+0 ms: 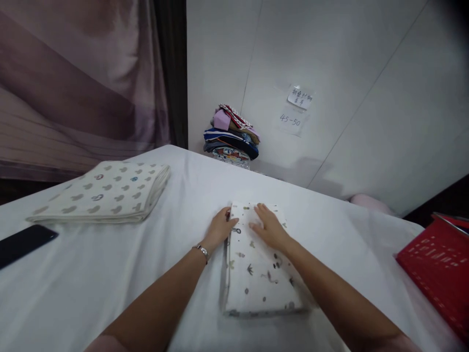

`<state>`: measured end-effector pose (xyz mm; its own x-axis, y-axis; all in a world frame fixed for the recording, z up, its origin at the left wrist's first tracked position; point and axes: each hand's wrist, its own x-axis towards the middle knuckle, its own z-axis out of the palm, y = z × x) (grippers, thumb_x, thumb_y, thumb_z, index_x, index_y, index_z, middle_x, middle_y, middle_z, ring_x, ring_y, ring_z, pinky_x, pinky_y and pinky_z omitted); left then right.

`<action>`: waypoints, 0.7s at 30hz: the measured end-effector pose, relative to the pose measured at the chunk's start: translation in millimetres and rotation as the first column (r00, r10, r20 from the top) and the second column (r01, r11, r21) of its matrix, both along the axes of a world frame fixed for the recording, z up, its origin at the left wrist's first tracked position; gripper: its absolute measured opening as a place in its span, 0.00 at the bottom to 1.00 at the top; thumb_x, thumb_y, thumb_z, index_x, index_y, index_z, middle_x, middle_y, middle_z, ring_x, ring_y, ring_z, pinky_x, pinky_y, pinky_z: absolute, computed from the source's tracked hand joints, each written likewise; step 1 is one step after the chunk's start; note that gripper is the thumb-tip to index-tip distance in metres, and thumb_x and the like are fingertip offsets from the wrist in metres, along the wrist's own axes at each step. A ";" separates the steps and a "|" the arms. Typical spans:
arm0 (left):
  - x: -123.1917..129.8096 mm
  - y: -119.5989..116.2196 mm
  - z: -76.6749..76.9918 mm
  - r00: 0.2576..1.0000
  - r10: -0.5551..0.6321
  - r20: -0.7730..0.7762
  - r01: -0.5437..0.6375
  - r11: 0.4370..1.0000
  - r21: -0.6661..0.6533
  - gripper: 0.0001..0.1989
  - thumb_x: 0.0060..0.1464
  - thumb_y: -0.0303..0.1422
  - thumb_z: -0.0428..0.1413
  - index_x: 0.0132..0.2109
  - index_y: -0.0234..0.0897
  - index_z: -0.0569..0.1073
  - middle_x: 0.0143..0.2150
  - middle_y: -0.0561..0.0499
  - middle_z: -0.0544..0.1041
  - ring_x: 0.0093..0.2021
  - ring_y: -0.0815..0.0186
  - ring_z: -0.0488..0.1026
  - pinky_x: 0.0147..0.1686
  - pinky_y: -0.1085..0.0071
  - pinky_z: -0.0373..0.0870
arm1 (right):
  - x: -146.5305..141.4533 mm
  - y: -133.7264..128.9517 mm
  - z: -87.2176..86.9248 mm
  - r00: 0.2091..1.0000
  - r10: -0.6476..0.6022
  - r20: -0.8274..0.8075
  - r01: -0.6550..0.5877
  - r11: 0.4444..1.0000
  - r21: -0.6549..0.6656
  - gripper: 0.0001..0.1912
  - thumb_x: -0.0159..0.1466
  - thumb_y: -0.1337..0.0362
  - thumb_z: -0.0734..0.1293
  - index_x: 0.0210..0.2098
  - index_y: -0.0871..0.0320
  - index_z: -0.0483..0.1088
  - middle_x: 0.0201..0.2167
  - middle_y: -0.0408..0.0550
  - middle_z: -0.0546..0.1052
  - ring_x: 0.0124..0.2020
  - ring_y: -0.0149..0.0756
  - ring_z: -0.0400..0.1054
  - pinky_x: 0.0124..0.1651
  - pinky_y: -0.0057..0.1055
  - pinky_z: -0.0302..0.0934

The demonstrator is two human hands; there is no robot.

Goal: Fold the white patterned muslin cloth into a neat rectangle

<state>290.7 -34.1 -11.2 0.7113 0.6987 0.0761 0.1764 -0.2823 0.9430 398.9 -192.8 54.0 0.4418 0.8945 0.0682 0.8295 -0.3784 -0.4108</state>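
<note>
A white cloth with small printed figures (252,274) lies folded into a long rectangle on the white-covered table (190,186). My left hand (220,226), with a bracelet at its wrist, grips the cloth's upper left edge, thumb on top and the other fingers partly hidden at the side. My right hand (270,227) lies on the upper part of the cloth, its fingers spread over the surface.
Another folded cloth with grey prints (110,188) lies at the left, near a black phone (27,242). Stacked clothes (232,137) stand beyond the table by the wall, which bears paper notes (299,97). A red bag (436,259) is at the right edge.
</note>
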 end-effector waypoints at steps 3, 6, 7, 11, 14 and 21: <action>0.2 -0.2 -0.6 1.000 -0.008 -0.015 0.008 1.000 -0.021 0.21 0.48 0.32 0.56 0.51 0.36 0.67 0.45 0.47 0.74 0.42 0.63 0.72 0.43 0.70 0.68 | 36.4 12.8 -18.3 0.988 -0.102 0.117 0.119 0.983 -0.141 0.35 0.64 0.50 0.55 0.63 0.65 0.48 0.65 0.58 0.45 0.66 0.46 0.33 0.63 0.47 0.31; -0.3 -0.5 0.4 1.000 0.000 -0.030 -0.001 1.000 -0.015 0.22 0.48 0.32 0.57 0.51 0.37 0.67 0.46 0.47 0.74 0.41 0.63 0.72 0.42 0.69 0.68 | 49.7 15.7 -36.7 0.974 -0.116 0.196 0.155 0.968 -0.197 0.35 0.65 0.48 0.51 0.64 0.65 0.46 0.65 0.57 0.46 0.66 0.45 0.33 0.63 0.46 0.28; -0.6 -0.6 0.9 1.000 0.000 -0.031 0.000 1.000 -0.011 0.22 0.48 0.32 0.57 0.51 0.37 0.67 0.46 0.47 0.74 0.41 0.63 0.72 0.42 0.69 0.68 | 51.0 15.5 -39.9 0.971 -0.113 0.210 0.156 0.967 -0.201 0.35 0.65 0.48 0.49 0.64 0.65 0.45 0.65 0.56 0.45 0.66 0.44 0.33 0.63 0.45 0.27; -1.5 -0.9 2.3 1.000 -0.005 -0.025 0.004 1.000 -0.018 0.22 0.48 0.32 0.57 0.52 0.37 0.67 0.45 0.47 0.74 0.41 0.63 0.72 0.43 0.69 0.67 | 53.4 11.4 -36.3 0.983 -0.094 0.160 0.130 0.962 -0.238 0.36 0.64 0.46 0.47 0.64 0.63 0.46 0.66 0.54 0.44 0.66 0.42 0.33 0.63 0.43 0.29; -1.0 -0.4 1.5 1.000 -0.002 -0.024 0.002 1.000 -0.010 0.21 0.48 0.33 0.57 0.51 0.36 0.68 0.45 0.46 0.74 0.41 0.62 0.72 0.42 0.69 0.67 | 55.7 4.3 -33.0 0.980 -0.114 0.162 0.147 0.966 -0.214 0.36 0.64 0.46 0.48 0.64 0.62 0.46 0.66 0.53 0.43 0.66 0.42 0.32 0.63 0.43 0.30; 1.0 0.6 -2.2 1.000 0.009 -0.028 -0.009 1.000 0.015 0.23 0.47 0.32 0.57 0.52 0.35 0.67 0.47 0.45 0.74 0.43 0.61 0.72 0.43 0.68 0.67 | 57.0 -4.6 -38.9 0.972 -0.160 0.173 0.196 0.956 -0.219 0.35 0.65 0.47 0.48 0.64 0.63 0.45 0.66 0.52 0.43 0.66 0.40 0.31 0.63 0.44 0.28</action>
<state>291.6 -33.5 -13.4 0.7070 0.7041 0.0666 0.2056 -0.2947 0.9332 455.9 -197.5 15.1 0.5959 0.8012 -0.0537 0.7855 -0.5955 -0.1683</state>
